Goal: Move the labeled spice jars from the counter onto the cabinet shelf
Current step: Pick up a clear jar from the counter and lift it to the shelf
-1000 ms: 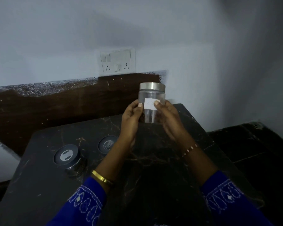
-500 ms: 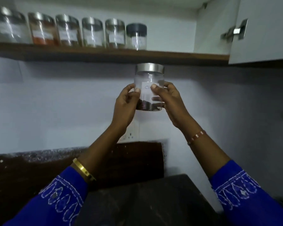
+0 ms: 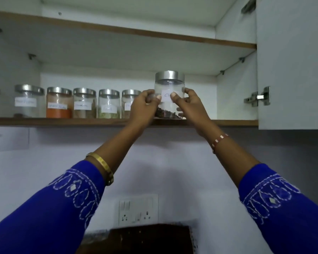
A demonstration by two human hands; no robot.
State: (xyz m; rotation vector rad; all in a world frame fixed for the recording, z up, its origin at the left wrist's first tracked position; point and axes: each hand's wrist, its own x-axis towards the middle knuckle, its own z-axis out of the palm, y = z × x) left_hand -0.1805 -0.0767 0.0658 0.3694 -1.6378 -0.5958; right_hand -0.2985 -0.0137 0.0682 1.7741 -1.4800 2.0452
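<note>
Head view. A clear spice jar (image 3: 169, 96) w/ a steel lid is held upright at approx. 1 o'clock from frame centre, at the front edge of the cabinet shelf (image 3: 81, 121). Whether its base is touching the board or is just above it cannot be told; the bottom is level w/ the shelf edge. Dark bits are seen in the jar's bottom; a white label w/ "Cl…" is partly covered by both thumbs.

The jar is gripped from both sides: the left hand (image 3: 145, 105) is curled round the jar's 9 o'clock side, thumb pressed on the label; the right hand (image 3: 189, 105) is wrapped round the 3 o'clock side, thumb on the label, fingers seen through the glass behind.

At 9 o'clock of the held jar, a row of five labelled jars is stood on the same shelf: a pale jar (image 3: 29, 101) at far left, an orange-powder jar (image 3: 58, 104), a brown jar (image 3: 84, 104), a greenish jar (image 3: 108, 105), and a fifth jar (image 3: 129, 102) partly hidden by the left hand.

An upper shelf (image 3: 154, 36) is seen at 12 o'clock. The cabinet door (image 3: 292, 70) is swung open at 3 o'clock, w/ a hinge (image 3: 258, 97) on it. A switch plate (image 3: 137, 210) is mounted on the wall at 6 o'clock. Blue embroidered sleeves are worn; a gold bangle (image 3: 102, 166) is on the left wrist, a beaded band (image 3: 218, 142) on the right.
</note>
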